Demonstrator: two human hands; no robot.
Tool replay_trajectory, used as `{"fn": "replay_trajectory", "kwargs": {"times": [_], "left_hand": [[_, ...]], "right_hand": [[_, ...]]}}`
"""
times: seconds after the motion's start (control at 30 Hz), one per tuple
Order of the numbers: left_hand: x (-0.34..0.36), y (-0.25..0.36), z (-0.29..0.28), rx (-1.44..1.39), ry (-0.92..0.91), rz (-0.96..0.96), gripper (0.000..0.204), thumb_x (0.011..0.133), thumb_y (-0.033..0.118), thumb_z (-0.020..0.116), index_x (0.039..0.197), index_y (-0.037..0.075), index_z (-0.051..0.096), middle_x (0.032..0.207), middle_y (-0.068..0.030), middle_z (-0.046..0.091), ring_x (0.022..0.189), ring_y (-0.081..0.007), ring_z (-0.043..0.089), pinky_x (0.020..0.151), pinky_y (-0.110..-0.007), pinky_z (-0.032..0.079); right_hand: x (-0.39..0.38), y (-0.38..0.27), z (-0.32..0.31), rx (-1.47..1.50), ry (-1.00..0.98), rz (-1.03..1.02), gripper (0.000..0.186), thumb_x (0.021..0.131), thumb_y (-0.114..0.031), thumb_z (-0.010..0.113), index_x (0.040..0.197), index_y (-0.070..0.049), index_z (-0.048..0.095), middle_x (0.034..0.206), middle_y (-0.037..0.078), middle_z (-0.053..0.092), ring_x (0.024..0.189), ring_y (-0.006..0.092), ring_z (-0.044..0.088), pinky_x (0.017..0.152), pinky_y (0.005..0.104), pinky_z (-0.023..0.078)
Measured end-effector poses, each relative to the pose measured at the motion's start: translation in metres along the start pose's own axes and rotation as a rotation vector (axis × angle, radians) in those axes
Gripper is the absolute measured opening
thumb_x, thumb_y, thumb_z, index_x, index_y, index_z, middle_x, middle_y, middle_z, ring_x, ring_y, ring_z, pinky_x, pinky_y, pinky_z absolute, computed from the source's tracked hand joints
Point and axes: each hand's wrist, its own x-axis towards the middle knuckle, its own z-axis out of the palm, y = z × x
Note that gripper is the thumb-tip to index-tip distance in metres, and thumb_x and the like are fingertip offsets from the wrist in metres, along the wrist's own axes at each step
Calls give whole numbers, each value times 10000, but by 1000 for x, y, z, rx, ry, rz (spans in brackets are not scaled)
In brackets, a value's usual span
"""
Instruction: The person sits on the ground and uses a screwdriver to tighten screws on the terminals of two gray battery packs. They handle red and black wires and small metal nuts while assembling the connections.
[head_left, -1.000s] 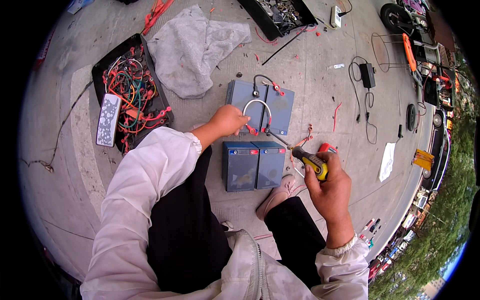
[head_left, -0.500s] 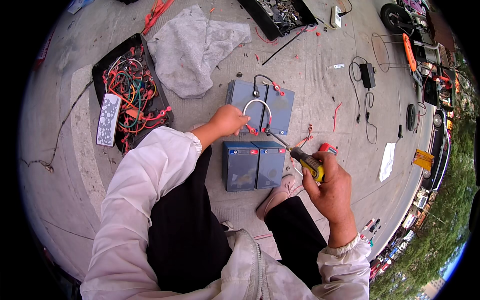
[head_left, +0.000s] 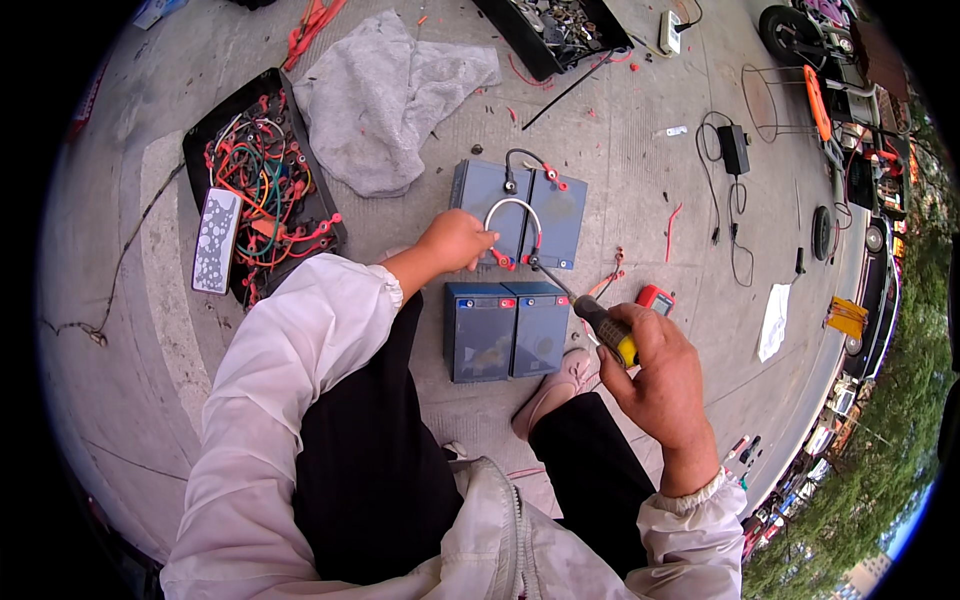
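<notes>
From where I stand, the near batteries [head_left: 488, 335], two grey blocks side by side, sit on the concrete between the person's legs. Just beyond them are the far batteries [head_left: 562, 210], also a pair. An arched white cable [head_left: 512, 200] spans these two, its ends toward the near batteries, and a short black cable [head_left: 526, 151] loops over their farther side.

The left hand [head_left: 460, 240] reaches in beyond the near batteries, fingers bent and close together at the white cable's left leg; I can't tell whether they pinch it or only press there. To the right of the near batteries, the right hand [head_left: 660, 385] is wrapped around the handle of a screwdriver [head_left: 607, 330], thumb along one side. Its shaft slants to the white cable's right end.

Left of the near batteries lies a black tray [head_left: 304, 140] of tangled wires; beyond and left, a grey towel [head_left: 370, 110]; to the right, a red meter [head_left: 655, 299]. A pink shoe [head_left: 553, 393] stands close by their right corner.
</notes>
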Motion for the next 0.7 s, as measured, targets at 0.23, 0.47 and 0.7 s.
{"fn": "replay_trajectory", "kwargs": {"times": [0.23, 0.47, 0.7], "left_hand": [[-1, 3, 0, 5, -2, -4, 404, 922, 323, 615, 661, 14, 618, 496, -53, 574, 359, -115, 489, 364, -283, 385], [0, 0, 0, 11, -1, 13, 398, 919, 323, 617, 672, 12, 629, 500, -55, 580, 363, -119, 495, 368, -287, 389], [0, 0, 0, 3, 3, 7, 394, 916, 316, 620, 664, 14, 628, 501, -56, 579, 363, -120, 493, 367, -288, 389]], "right_hand": [[9, 6, 1, 160, 106, 490, 281, 852, -219, 703, 963, 18, 600, 764, 189, 667, 683, 347, 663, 612, 383, 512], [22, 9, 0, 230, 20, 462, 333, 907, -246, 674, 995, 75, 654, 642, 99, 626, 581, 116, 572, 548, 279, 466], [21, 23, -11, 40, -79, 235, 301, 831, -274, 719, 997, -26, 680, 747, 158, 670, 670, 339, 652, 612, 396, 519]]}}
